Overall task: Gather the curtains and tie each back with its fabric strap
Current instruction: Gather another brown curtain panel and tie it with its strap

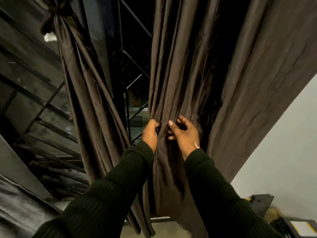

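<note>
While folds hide the left hand's (149, 133) fingertips, it grips the right curtain's (185, 74) gathered edge, and the right hand (184, 134) touches it, fingers spread.

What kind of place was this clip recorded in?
Probably a room at a large window, at night: dark brown curtains hang before black-framed glass panes, one curtain already tied back, beside a pale wall.

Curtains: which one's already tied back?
The left curtain, cinched by a strap near its top. The right curtain is loose, both hands bunching it.
</note>
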